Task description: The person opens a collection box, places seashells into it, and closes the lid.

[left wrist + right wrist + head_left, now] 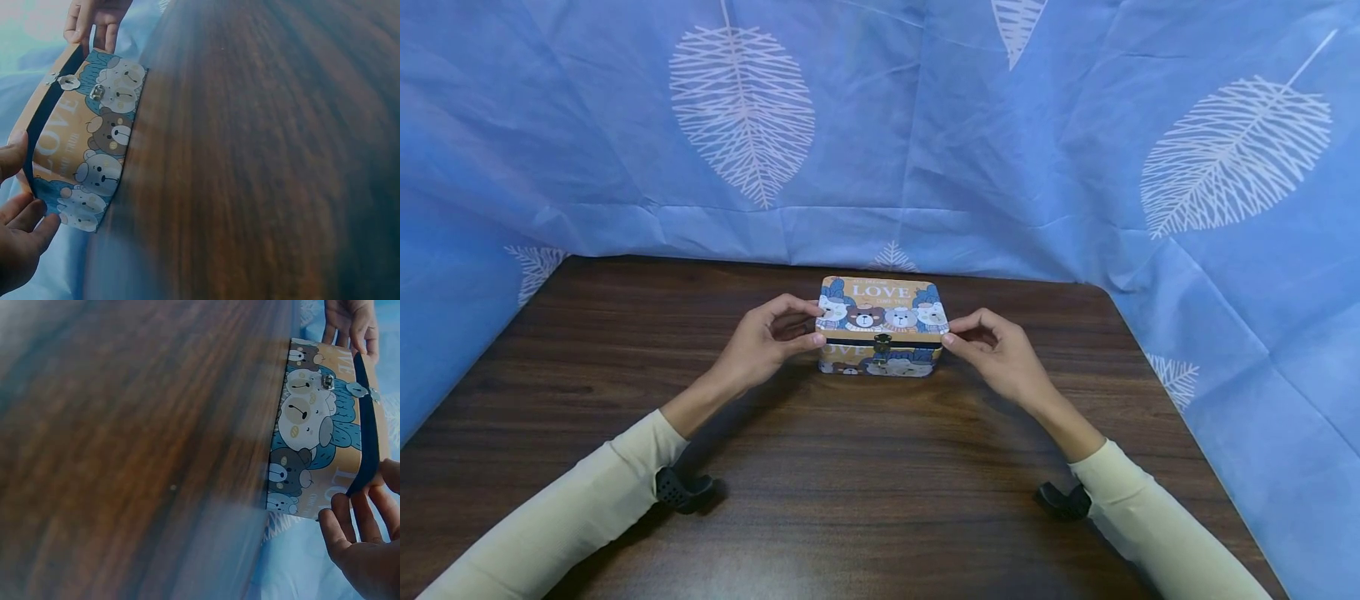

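Observation:
A small rectangular tin box [906, 367], printed with cartoon bears and the word LOVE, stands on the table. Its hinged lid [880, 292] is raised a little along the front, where a dark gap shows in both wrist views. The metal latch [69, 82] hangs unfastened from the lid, above a small catch [97, 92] on the front wall. My left hand [763, 342] holds the lid's left end between thumb and fingers. At the opposite end my right hand [1003, 354] pinches the lid with its thumb near the front corner. The box's inside is hidden.
The box sits toward the far side of a dark wood-grain table [865, 492]. Blue cloth [880, 150] with white leaf prints hangs behind the table and along its sides. Black straps [685, 490] are on both sleeved wrists.

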Available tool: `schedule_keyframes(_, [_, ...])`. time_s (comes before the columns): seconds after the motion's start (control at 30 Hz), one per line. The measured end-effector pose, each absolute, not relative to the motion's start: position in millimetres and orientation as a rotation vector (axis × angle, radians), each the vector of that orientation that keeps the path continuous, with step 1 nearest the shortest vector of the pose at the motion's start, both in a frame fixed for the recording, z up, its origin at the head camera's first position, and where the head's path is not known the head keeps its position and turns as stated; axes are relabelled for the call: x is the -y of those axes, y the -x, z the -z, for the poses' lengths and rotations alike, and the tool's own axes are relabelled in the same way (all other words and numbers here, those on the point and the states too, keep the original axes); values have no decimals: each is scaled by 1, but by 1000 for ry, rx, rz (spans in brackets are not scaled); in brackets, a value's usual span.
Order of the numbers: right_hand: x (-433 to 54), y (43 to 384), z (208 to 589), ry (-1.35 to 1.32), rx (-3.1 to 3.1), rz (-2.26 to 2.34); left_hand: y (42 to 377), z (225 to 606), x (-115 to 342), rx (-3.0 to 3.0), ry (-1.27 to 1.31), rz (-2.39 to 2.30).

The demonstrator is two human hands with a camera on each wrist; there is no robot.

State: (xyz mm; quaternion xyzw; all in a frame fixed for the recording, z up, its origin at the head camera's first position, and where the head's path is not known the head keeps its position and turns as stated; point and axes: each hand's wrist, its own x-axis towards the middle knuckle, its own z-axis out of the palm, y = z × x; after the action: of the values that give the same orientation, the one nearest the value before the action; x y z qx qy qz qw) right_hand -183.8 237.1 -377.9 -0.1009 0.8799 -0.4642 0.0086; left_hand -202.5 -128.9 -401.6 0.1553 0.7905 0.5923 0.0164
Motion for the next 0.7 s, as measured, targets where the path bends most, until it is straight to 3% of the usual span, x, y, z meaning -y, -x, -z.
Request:
schedule_keyframes(0.47, [-238,180,383,327,-2735,1380,202,404,129,-2514,-509,-1767])
schedule_keyframes(0.7, [-237,174,384,304,-2641,1290,200,399,128,-2724,-659,-1455])
